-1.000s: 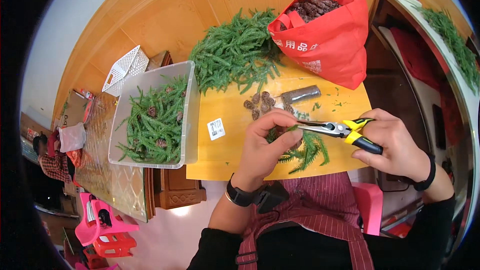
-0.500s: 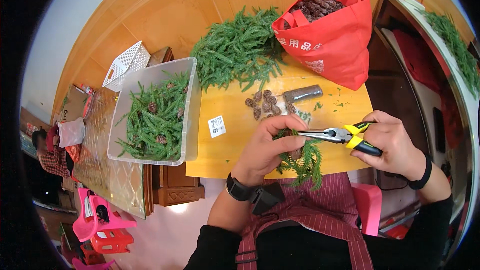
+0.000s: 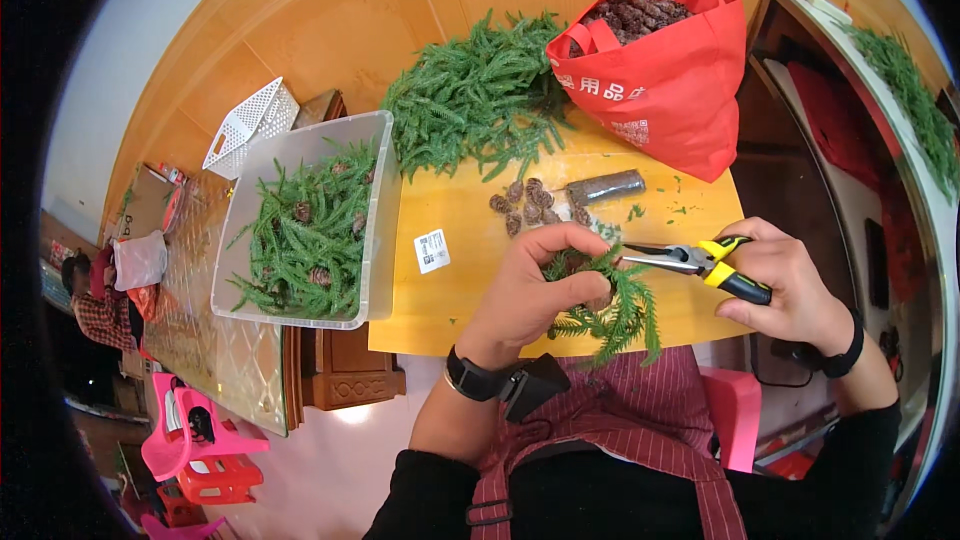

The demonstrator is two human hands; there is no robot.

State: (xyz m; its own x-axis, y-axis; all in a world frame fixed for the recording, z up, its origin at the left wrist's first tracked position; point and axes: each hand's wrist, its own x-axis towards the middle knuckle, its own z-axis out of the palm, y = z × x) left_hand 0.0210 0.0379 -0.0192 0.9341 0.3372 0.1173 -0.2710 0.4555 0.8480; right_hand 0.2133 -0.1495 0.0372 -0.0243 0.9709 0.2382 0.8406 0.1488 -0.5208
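Note:
My left hand (image 3: 540, 285) is closed around a bunch of green fir sprigs (image 3: 615, 315) over the near edge of the yellow board (image 3: 460, 285). My right hand (image 3: 785, 280) grips the yellow-and-black handles of long-nosed pliers (image 3: 690, 262). The pliers' tips point left and reach the sprigs at my left fingers. Several small pine cones (image 3: 530, 205) and a dark grey roll (image 3: 605, 187) lie on the board just beyond my hands.
A clear plastic bin (image 3: 375, 240) of sprigs and cones stands to the left. A heap of green sprigs (image 3: 470, 110) lies behind the board, beside a red bag (image 3: 680, 90) of pine cones. A white basket (image 3: 250, 120) sits far left. Another person (image 3: 95, 300) is at the left rim.
Both hands have drifted slightly toward me. The sprig bunch now hangs lower under my left hand, and the pliers stay pointed at it.

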